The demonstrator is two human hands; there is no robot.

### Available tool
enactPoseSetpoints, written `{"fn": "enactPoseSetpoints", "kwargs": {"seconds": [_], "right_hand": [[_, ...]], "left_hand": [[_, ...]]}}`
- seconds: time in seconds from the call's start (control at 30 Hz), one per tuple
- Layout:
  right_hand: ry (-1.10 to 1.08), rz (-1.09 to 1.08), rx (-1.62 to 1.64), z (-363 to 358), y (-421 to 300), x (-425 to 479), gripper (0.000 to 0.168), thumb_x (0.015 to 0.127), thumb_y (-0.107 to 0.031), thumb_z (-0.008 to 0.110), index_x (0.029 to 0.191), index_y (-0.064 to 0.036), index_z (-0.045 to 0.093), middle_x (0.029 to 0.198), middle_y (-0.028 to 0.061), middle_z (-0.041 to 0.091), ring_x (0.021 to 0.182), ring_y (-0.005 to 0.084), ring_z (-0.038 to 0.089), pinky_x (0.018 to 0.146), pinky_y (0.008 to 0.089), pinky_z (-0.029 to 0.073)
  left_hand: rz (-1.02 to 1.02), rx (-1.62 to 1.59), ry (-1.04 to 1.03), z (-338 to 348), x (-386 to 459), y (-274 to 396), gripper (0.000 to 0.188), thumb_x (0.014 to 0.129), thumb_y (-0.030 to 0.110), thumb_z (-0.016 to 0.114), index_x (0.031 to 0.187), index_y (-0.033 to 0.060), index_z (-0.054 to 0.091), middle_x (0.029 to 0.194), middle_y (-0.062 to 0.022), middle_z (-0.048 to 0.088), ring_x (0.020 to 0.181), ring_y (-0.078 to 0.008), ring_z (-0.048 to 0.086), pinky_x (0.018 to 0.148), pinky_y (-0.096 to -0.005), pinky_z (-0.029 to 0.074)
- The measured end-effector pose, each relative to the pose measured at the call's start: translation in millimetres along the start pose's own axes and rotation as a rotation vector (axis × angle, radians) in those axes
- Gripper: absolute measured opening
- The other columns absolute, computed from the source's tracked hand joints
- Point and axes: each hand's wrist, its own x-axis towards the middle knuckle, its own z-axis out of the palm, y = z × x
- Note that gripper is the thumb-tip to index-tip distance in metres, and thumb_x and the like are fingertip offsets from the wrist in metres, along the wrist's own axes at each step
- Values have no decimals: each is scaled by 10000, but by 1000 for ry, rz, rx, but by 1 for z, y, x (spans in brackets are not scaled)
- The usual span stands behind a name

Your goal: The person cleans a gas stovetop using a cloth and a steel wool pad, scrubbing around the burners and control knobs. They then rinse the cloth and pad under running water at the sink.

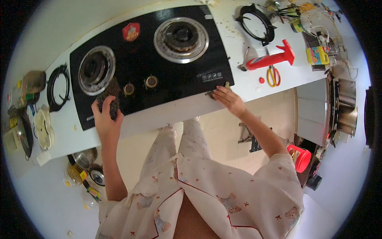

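A black glass gas cooktop with two round burners lies before me, its knobs off and two round fittings bare. My left hand grips a dark, coarse scouring pad on the glass, just below the left burner. At the cooktop's front right corner, my right hand rests over a greenish-brown cloth or pad, mostly hidden under the fingers. The right burner has a soiled steel ring. A red sticker is on the glass near the back.
Black pan supports stand left and right of the cooktop. On the right counter lie a red spray bottle, yellow-and-red scissors and a red cap, with a yellow bottle beyond. A cream dish sits at left.
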Motion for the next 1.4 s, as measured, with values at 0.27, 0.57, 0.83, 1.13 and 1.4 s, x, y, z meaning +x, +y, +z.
{"fn": "enactPoseSetpoints", "kwargs": {"seconds": [0.27,0.57,0.83,1.13,1.4], "right_hand": [[827,610,45,-48,81,107,480,769,157,449,1186,-10,619,1191,204,624,1117,382,593,979,411,459],[638,983,-58,21,236,239,669,757,75,508,1411,50,372,1468,215,380,1372,389,320,1161,396,235],[727,440,432,-2,267,250,531,675,140,459,1086,-80,713,1161,155,667,1181,316,582,1005,363,444],[650,584,306,-3,149,141,408,732,106,542,1058,-67,715,1135,126,683,1169,306,594,991,366,459],[740,710,257,15,82,71,526,662,158,440,1072,-38,705,1152,161,669,1184,341,582,1011,404,444]], "left_hand": [[51,-38,-31,15,32,70,430,786,20,664,1182,164,576,1286,-191,425,1054,-384,572,818,-432,506],[-150,54,-34,34,30,106,416,821,42,660,1195,191,556,1310,-218,372,1017,-398,569,763,-458,504],[-241,-1,2,44,11,127,462,771,47,693,1193,181,562,1272,-213,412,1058,-413,555,836,-455,503],[-124,-7,-12,46,19,147,434,818,60,676,1212,196,555,1345,-198,373,1095,-400,548,833,-482,499],[173,-86,-50,43,14,133,458,813,48,677,1223,202,544,1322,-193,390,1055,-376,582,799,-446,525]]}}
